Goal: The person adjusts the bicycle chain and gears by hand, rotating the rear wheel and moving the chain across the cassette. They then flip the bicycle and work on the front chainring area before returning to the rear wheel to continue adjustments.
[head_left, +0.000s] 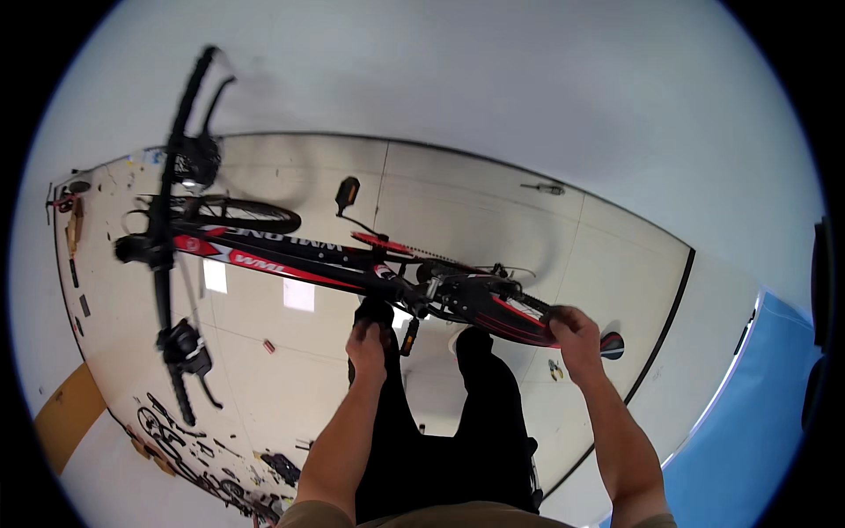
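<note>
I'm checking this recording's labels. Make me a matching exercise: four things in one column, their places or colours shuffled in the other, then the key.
Things
1. Right hand
2. Handlebar
3. Left hand
4. Bicycle frame

Places and colours
A. Next to a black-trousered knee
B. Black, red and white
C. At the end of a red-lined black part
D. Toward the left side of the picture, running crosswise

Right pairs: 1-C, 2-D, 3-A, 4-B
</note>
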Demonstrator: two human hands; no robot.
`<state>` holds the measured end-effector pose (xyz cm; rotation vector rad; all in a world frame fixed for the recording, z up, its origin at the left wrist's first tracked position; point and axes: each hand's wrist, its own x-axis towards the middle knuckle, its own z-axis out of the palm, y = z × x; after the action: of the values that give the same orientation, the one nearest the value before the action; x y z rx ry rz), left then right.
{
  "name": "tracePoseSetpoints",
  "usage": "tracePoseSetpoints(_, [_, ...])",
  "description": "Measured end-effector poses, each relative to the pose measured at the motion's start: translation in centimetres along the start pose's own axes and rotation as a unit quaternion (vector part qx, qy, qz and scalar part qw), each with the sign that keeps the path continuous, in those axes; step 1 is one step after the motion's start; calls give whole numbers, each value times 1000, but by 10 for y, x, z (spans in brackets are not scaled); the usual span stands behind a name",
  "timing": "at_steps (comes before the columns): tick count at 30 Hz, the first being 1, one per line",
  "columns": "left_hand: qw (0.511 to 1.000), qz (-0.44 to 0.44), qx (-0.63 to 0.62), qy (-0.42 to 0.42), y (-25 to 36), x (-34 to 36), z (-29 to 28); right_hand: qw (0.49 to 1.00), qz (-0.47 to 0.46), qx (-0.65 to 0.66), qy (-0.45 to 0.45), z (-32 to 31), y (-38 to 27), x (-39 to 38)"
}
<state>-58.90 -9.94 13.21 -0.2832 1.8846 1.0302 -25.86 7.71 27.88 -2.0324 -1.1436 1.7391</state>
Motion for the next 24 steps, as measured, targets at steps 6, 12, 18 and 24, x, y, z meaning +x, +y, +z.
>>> tracePoseSetpoints(6, [991, 54, -105, 63, -25, 96, 25, 998, -14, -14, -66, 118, -22, 121])
tracePoseSetpoints(12, [978, 188, -46, 79, -31, 127, 41, 935, -77, -238, -252, 217, -2, 228])
tracePoseSetpoints(18, [976, 203, -57, 63, 15, 119, 69, 876, -62, -364, -311, 244, 43, 256])
tracePoseSetpoints(24, [964, 257, -53, 39, -3, 132, 76, 874, 10, -343, -344, 239, 15, 241])
